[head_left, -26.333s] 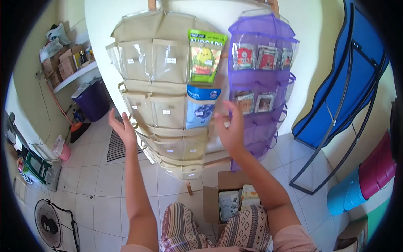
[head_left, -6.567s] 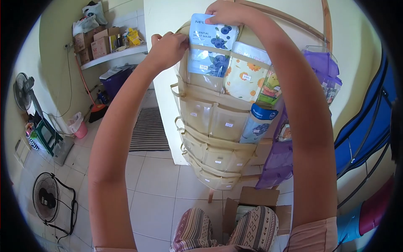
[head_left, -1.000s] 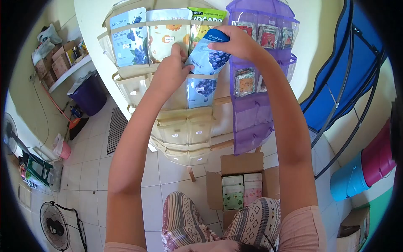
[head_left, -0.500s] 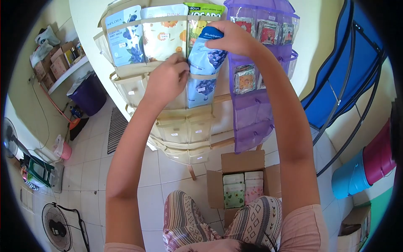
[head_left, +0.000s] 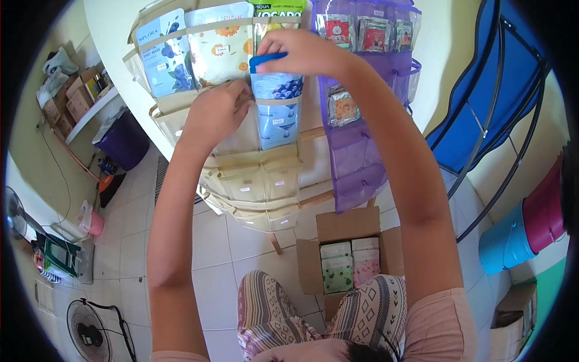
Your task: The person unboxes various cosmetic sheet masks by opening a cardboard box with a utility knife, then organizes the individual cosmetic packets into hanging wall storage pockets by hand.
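A blue blueberry packet (head_left: 278,120) sits upright in a pocket of the beige hanging organizer (head_left: 246,186). My right hand (head_left: 298,53) pinches the packet's dark blue top edge. Just left of the packet, my left hand (head_left: 220,108) is at the pocket's rim with its fingers curled; whatever they grip is too small to make out. Higher up, a blue sheet mask packet (head_left: 164,55), a white packet with orange flowers (head_left: 222,51) and a green avocado packet (head_left: 277,11) stand in the top pockets.
A purple organizer (head_left: 356,151) with small packets hangs at the right. Below, an open cardboard box (head_left: 348,223) holds green and pink packets. Blue and magenta buckets (head_left: 506,244) stand at the far right, a fan (head_left: 89,332) at lower left, and a purple bin (head_left: 123,142) at left.
The blueberry packet has gone lower into its pocket and stands straighter. My right hand has moved left with its top edge. The view has shifted slightly.
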The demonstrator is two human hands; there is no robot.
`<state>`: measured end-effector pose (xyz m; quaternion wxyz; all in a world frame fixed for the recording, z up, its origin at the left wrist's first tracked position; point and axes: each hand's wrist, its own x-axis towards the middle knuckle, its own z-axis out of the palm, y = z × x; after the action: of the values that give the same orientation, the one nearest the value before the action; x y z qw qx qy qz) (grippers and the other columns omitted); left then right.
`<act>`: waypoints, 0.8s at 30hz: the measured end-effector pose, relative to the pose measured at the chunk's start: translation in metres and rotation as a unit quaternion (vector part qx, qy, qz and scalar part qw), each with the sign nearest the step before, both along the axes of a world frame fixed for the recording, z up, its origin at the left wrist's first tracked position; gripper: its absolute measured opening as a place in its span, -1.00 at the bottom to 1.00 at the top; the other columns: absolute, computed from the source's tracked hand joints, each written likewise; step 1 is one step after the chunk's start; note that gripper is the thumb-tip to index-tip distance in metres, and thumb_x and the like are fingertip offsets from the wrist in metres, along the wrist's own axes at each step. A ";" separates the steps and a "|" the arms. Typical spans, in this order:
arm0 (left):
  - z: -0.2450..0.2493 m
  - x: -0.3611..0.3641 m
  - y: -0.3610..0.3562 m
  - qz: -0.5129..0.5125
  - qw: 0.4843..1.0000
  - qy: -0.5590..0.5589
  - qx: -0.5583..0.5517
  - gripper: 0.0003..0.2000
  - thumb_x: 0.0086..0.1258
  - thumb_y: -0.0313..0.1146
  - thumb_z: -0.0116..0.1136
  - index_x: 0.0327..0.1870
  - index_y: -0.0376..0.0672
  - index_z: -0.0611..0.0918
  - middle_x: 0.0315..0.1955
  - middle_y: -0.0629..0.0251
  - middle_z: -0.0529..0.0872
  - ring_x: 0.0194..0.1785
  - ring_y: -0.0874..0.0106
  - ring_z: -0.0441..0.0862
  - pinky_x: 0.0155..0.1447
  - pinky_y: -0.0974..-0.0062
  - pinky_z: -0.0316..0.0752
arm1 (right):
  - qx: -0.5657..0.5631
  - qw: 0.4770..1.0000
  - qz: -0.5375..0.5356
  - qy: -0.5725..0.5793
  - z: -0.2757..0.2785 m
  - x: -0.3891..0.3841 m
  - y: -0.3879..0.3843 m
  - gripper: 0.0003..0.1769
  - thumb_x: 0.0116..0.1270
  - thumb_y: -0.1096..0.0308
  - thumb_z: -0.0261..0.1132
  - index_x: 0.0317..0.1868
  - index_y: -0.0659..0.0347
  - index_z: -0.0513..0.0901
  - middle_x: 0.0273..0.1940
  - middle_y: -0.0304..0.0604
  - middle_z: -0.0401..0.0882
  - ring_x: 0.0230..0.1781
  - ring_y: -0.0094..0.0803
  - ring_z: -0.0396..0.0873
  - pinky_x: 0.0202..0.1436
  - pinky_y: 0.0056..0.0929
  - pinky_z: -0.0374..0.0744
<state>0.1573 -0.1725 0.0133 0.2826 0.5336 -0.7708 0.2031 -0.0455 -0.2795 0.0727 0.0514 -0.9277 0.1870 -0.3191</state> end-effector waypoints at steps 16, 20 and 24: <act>-0.023 0.010 -0.006 -0.015 0.998 0.041 -0.037 -0.82 0.44 -0.25 0.20 -0.08 -0.12 0.63 -0.36 0.10 0.73 -0.33 0.10 0.67 -0.22 0.24 0.51 | -0.047 0.997 0.035 -0.048 -0.054 0.007 0.005 -0.80 0.24 0.33 0.44 -0.21 0.28 0.74 -0.39 -0.04 0.73 -0.45 -0.33 0.65 -0.31 -0.39 0.58; -0.018 0.007 0.003 -0.001 0.998 0.047 -0.032 -0.83 0.45 -0.27 0.18 -0.07 -0.14 0.63 -0.32 0.08 0.73 -0.28 0.08 0.67 -0.19 0.25 0.52 | -0.036 0.993 0.009 -0.109 -0.060 0.005 0.004 -0.80 0.24 0.26 0.41 -0.24 0.21 0.73 -0.40 -0.07 0.72 -0.39 -0.21 0.69 -0.25 -0.28 0.59; -0.030 0.022 -0.012 -0.010 0.998 0.035 -0.045 -0.80 0.49 -0.28 0.16 -0.01 -0.18 0.62 -0.25 0.05 0.75 -0.23 0.16 0.70 -0.12 0.33 0.55 | 0.011 0.995 -0.076 -0.062 -0.061 0.005 0.020 -0.72 0.30 0.22 0.37 -0.21 0.32 0.69 -0.31 -0.04 0.73 -0.33 -0.25 0.66 -0.17 -0.33 0.57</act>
<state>0.1795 -0.1842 -0.0171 0.3347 0.5198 -0.7557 0.2161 -0.0405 -0.2598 0.0117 0.0483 -0.8885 0.2569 -0.3771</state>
